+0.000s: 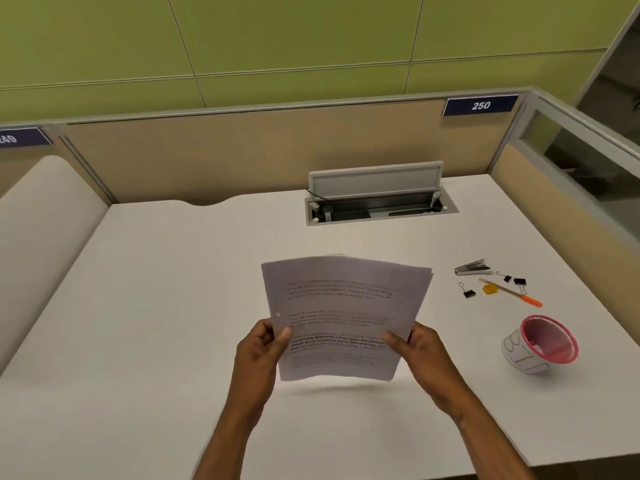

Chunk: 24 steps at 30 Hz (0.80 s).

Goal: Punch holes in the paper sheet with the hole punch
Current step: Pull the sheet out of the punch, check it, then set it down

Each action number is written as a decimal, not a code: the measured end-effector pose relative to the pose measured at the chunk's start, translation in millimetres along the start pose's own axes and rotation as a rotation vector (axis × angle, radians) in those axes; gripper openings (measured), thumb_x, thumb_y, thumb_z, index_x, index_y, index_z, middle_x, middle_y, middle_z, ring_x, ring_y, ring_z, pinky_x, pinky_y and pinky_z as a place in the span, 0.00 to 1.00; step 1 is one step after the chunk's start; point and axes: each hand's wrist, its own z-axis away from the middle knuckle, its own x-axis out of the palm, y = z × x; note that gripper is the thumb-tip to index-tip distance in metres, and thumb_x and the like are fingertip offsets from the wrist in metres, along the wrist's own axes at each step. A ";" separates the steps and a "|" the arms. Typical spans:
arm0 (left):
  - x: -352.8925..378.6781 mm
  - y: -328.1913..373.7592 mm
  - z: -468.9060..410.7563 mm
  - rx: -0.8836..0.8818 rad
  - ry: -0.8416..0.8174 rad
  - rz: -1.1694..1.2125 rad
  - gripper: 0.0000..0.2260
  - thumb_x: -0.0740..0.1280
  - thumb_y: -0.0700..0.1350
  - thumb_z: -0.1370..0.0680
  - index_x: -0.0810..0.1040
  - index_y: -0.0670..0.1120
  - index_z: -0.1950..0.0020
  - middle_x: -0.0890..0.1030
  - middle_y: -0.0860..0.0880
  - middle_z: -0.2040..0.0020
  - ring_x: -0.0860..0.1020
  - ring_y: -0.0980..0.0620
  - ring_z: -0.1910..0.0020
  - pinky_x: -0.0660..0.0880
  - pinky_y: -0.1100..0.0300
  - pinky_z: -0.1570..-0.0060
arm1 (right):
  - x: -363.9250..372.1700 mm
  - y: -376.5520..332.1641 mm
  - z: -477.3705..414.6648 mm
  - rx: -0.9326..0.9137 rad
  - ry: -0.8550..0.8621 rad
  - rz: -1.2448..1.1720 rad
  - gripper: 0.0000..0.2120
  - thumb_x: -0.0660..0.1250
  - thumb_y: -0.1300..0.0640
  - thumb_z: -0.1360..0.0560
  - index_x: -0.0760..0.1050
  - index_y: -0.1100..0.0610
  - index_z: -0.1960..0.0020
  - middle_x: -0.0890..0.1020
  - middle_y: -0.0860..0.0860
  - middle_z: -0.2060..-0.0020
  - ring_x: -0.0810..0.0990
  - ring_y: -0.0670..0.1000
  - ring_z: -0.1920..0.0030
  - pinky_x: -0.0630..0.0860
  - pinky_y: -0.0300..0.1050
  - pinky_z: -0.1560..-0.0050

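A stack of white printed paper sheets (343,313) is held up above the white desk (156,306), tilted toward me. One small punched hole shows near its left edge. My left hand (263,351) grips the lower left edge, thumb on the front. My right hand (419,355) grips the lower right edge the same way. A small metal tool (472,267) lies at the right of the desk; I cannot tell whether it is the hole punch or a stapler.
Black binder clips (467,291), an orange pen (509,292) and a yellow eraser (490,289) lie at the right. A pink mesh cup (543,344) lies on its side near them. An open cable tray (377,206) sits at the back. Partition walls (277,154) enclose the desk.
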 end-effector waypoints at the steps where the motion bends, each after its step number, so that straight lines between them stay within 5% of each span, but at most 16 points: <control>1: -0.4 -2.2 2.3 0.001 0.004 0.005 0.06 0.67 0.46 0.21 0.81 0.53 0.46 0.85 0.52 0.44 0.82 0.55 0.45 0.75 0.72 0.51 | 0.5 2.2 1.5 0.003 -0.011 -0.011 0.11 0.69 0.51 0.24 0.79 0.40 0.44 0.85 0.42 0.46 0.83 0.43 0.46 0.78 0.32 0.52; 11: 17.6 -13.5 7.3 0.011 0.122 0.008 0.10 0.64 0.45 0.19 0.82 0.58 0.47 0.85 0.54 0.47 0.82 0.56 0.48 0.77 0.69 0.55 | 8.5 5.9 1.9 -0.042 0.103 -0.075 0.09 0.70 0.52 0.25 0.82 0.43 0.46 0.86 0.44 0.50 0.84 0.43 0.50 0.77 0.29 0.55; 24: 20.8 -1.7 7.4 0.072 0.089 0.122 0.08 0.69 0.48 0.24 0.82 0.51 0.46 0.85 0.50 0.50 0.82 0.55 0.51 0.76 0.67 0.53 | 2.4 -10.2 1.9 -0.099 0.130 -0.128 0.15 0.75 0.43 0.35 0.84 0.48 0.51 0.87 0.48 0.54 0.85 0.46 0.54 0.79 0.34 0.57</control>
